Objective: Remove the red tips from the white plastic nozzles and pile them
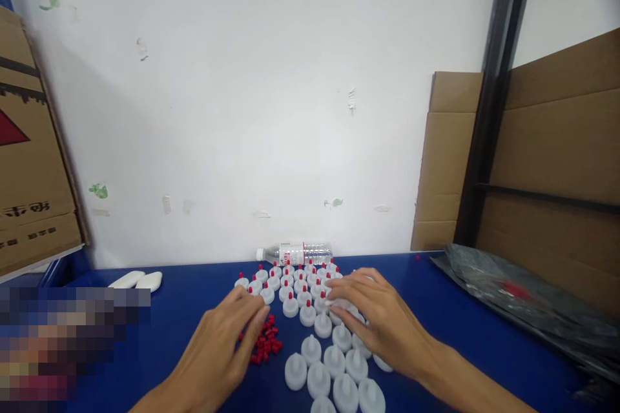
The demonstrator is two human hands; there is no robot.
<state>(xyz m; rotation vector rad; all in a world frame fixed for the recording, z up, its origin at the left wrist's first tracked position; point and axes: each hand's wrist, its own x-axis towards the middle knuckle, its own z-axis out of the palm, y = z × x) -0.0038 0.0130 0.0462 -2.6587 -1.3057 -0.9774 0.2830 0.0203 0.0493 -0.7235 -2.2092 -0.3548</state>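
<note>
Blue desk (203,281), far edge set against a white wall (271,90) scarred with tape scraps and greenish patches. Clear bottle (293,253) on its side along that far edge; two white oval pieces (149,282) near the far left corner; dark plastic sheeting (527,303) along the right edge. Printed cardboard (39,148) to the left; more cardboard (445,161) and a black post (498,77) to the right. White caps (318,379) spread mid-desk toward the near edge, the farther ones red-tipped. Left hand (225,332) curled over loose red tips (266,343); cannot tell whether it grips one. Right hand (382,310) pinching a tilted white cap (341,303) among the others.
</note>
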